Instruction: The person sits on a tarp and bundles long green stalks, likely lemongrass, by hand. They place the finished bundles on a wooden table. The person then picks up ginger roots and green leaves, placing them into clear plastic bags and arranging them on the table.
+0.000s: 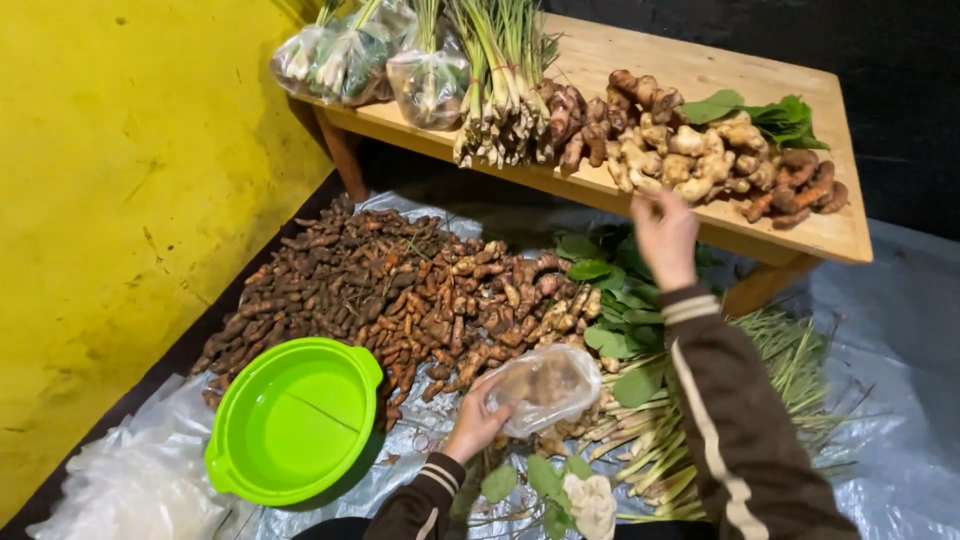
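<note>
holding a clear plastic bag of pale ginger roots (545, 388) low over the floor sheet, the left hand (478, 420) grips its mouth loosely; roots could spill. the right hand (664, 232), fingers pinched, reaches the wooden surface (640, 60), possibly nudging pale knobbly ginger (690, 152) off its edge.

A table (600, 70) stands at the far side. On it, from left to right, lie bagged greens (345, 55), lemongrass (500, 80), ginger (690, 150) and leaves (770, 115). Below, on a sheet (900, 330), a root heap (400, 290) spreads left of centre, with a basin (290, 420) near it at the left and a pile of bags (130, 490) at the near left corner. Right of the heap lie more leaves (615, 300), and stalks (790, 370) lie further right. The left hand (478, 420) holds a bag (545, 385) near the heap; the right hand (665, 235) reaches the table's near edge.
</note>
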